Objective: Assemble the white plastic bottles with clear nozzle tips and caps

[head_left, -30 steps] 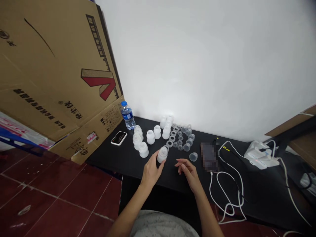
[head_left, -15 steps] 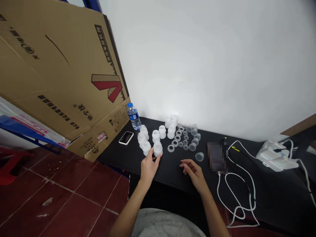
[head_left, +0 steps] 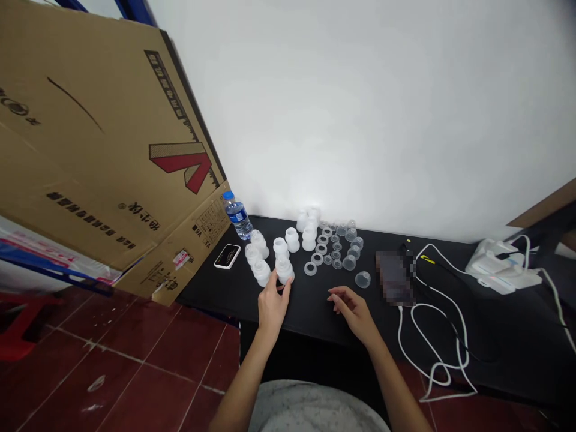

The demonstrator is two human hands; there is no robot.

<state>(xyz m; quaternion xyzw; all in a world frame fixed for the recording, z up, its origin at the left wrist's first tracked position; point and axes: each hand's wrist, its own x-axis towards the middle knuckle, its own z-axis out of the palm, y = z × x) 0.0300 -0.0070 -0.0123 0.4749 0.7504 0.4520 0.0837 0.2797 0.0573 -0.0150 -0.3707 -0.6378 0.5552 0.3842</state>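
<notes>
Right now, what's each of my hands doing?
Left hand: closed, holding a white plastic piece.
Right hand: open, holding nothing.

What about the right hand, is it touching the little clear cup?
Apart. The head view shows bare black table between the right hand and the clear cup.
</notes>
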